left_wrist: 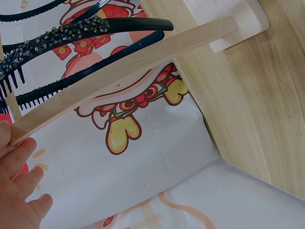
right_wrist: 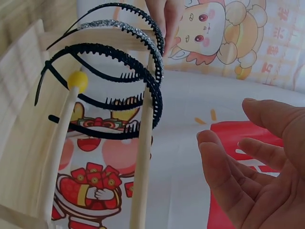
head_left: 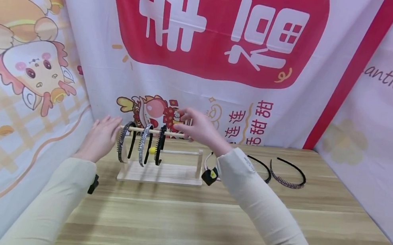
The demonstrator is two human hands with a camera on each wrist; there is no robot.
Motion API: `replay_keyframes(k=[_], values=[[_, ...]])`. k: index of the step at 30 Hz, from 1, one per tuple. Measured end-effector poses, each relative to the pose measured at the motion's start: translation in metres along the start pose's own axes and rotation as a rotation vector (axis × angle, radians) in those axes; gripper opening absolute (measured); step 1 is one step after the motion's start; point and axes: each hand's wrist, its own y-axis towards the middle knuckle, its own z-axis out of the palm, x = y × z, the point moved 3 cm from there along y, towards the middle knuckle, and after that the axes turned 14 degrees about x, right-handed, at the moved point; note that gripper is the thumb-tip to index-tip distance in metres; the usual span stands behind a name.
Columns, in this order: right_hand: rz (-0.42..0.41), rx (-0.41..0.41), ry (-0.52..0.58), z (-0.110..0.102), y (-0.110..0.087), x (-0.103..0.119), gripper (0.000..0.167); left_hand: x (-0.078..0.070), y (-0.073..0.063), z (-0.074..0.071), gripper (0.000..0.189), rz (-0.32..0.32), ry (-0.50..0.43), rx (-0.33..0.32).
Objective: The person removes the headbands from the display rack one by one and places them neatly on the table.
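A wooden headband rack stands on the table, three headbands on its upper rod. The leftmost is a dark studded headband, the middle one a silver glittering headband, the right one a black headband. My left hand is at the rack's left end; in the left wrist view its fingertips pinch the top of the upright. Near the upper rod's right end, my right hand holds nothing; in the right wrist view thumb and fingers stand apart, off the rod.
A yellow ball caps the lower rod. Two dark headbands lie on the table at the right, one a studded headband, the other partly behind the right sleeve. A pale band and a black piece with a yellow mark show beside that sleeve.
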Motion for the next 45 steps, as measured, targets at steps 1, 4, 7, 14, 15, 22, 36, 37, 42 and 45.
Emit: replay_keyframes(k=[1, 4, 7, 14, 15, 22, 36, 37, 42, 45], values=[[0.0, 0.001, 0.002, 0.002, 0.002, 0.0, 0.045, 0.0, 0.0, 0.0, 0.043, 0.0, 0.0, -0.001], [0.008, 0.012, 0.008, 0.008, 0.008, -0.001, 0.048, 0.0, 0.0, -0.001, 0.043, 0.001, -0.003, -0.004], [0.028, 0.031, 0.002, 0.015, 0.013, -0.003, 0.05, 0.0, -0.001, -0.001, 0.043, 0.001, -0.004, -0.003], [0.069, 0.047, 0.015, 0.032, 0.025, -0.013, 0.057, 0.0, 0.0, 0.0, 0.044, 0.004, -0.005, -0.005], [0.07, 0.052, 0.027, 0.034, 0.026, -0.014, 0.058, 0.0, 0.0, 0.0, 0.044, 0.007, -0.006, -0.006], [0.075, 0.099, 0.108, 0.052, 0.035, -0.02, 0.068, 0.0, 0.001, 0.001, 0.044, 0.019, 0.0, -0.009], [0.123, 0.095, 0.112, 0.066, 0.047, -0.023, 0.05, -0.001, 0.001, 0.0, 0.041, 0.022, 0.009, -0.029], [0.123, 0.089, 0.11, 0.066, 0.047, -0.022, 0.049, -0.001, 0.001, 0.0, 0.041, 0.021, 0.009, -0.029], [0.135, 0.076, 0.091, 0.066, 0.045, -0.021, 0.051, -0.001, 0.0, 0.0, 0.042, 0.022, 0.004, -0.026], [0.137, 0.073, 0.08, 0.064, 0.043, -0.02, 0.052, 0.0, 0.0, 0.0, 0.042, 0.021, -0.001, -0.025]])
